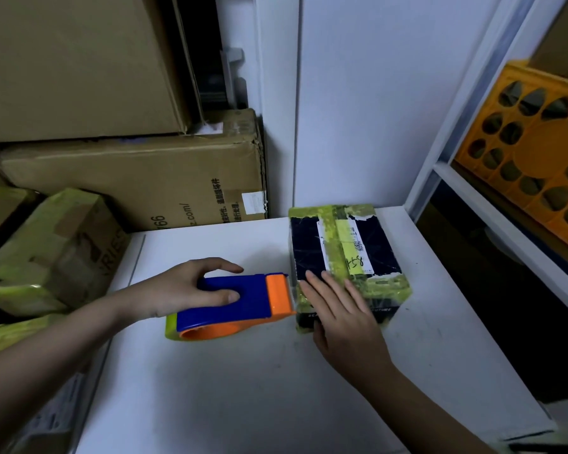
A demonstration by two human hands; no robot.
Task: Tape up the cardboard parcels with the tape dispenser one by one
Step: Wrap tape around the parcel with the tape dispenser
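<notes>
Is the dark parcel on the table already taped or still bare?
Taped. Yellow-green tape bands cross the top and edges of the parcel; the right hand presses it while the left hand holds the tape dispenser against its side.

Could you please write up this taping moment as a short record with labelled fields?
surface: white table
parcel: small dark box on the table, wrapped in yellow-green tape, white label on top
tool: blue and orange tape dispenser, its orange front end at the parcel's left side
left hand: grips the dispenser's blue body
right hand: fingers laid flat over the parcel's near top edge, steadying it
background: stacked brown cardboard boxes at left, orange crate on the shelf at right
</notes>
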